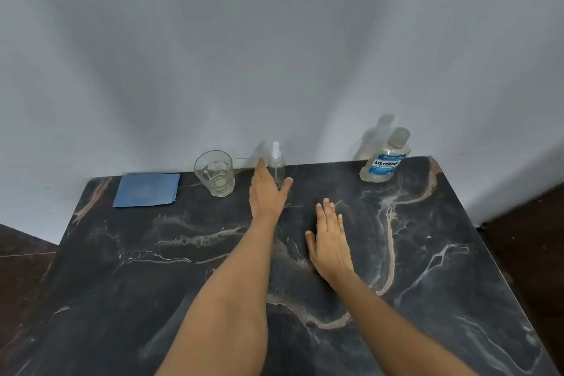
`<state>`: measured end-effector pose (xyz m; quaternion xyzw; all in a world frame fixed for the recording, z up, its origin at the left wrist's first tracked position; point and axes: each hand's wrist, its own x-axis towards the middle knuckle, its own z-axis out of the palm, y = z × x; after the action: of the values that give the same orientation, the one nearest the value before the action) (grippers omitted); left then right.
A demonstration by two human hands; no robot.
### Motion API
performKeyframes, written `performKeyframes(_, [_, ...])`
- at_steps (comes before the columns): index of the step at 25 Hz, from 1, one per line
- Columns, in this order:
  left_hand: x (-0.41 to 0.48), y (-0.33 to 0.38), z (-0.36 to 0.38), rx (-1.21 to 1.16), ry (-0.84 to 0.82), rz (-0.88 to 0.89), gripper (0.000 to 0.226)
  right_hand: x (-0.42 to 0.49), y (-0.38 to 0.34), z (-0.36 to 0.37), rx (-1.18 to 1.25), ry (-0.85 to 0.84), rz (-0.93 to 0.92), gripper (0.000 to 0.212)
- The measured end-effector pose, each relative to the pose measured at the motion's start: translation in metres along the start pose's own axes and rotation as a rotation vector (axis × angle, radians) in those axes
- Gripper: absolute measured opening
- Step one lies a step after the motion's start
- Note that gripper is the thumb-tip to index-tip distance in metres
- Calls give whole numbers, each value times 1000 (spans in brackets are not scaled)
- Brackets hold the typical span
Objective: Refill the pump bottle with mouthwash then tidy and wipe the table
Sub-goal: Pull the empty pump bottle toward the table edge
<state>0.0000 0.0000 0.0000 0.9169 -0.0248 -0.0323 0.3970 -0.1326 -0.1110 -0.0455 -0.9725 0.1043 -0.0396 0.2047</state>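
Fingers (260, 171) of left hand (266, 192) straight, thumb spread wide, flanking base of small clear plastic pump bottle (276, 168); not closed on it. Right hand (330, 243) flat, relaxed, over black veined marble table (427, 253), nearer than bottle. Clear drinking glass (215, 172) just left of bottle; folded blue cloth (147, 190) further left; clear Listerine mouthwash bottle (385, 159) well right.
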Motion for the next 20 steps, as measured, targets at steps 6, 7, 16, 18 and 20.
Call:
performKeyframes(6, [-2, 1, -2, -12, 33, -19, 33, -7, 0, 2, -24, 5, 5, 61])
performKeyframes(7, [-10, -1, -5, -28, 33, -17, 32, -9, 1, 1, -23, 6, 4, 61])
performKeyframes(16, [-121, -36, -21, -21, 23, 38, 38, -50, -6, -15, -3, 46, -24, 61])
performKeyframes(18, [-141, -42, -19, -15, 54, 66, 38, -59, -7, -12, -7, 69, -48, 60])
performKeyframes(20, [-157, -48, -17, -20, 87, 101, 39, -65, -8, -8, -12, 99, -65, 59])
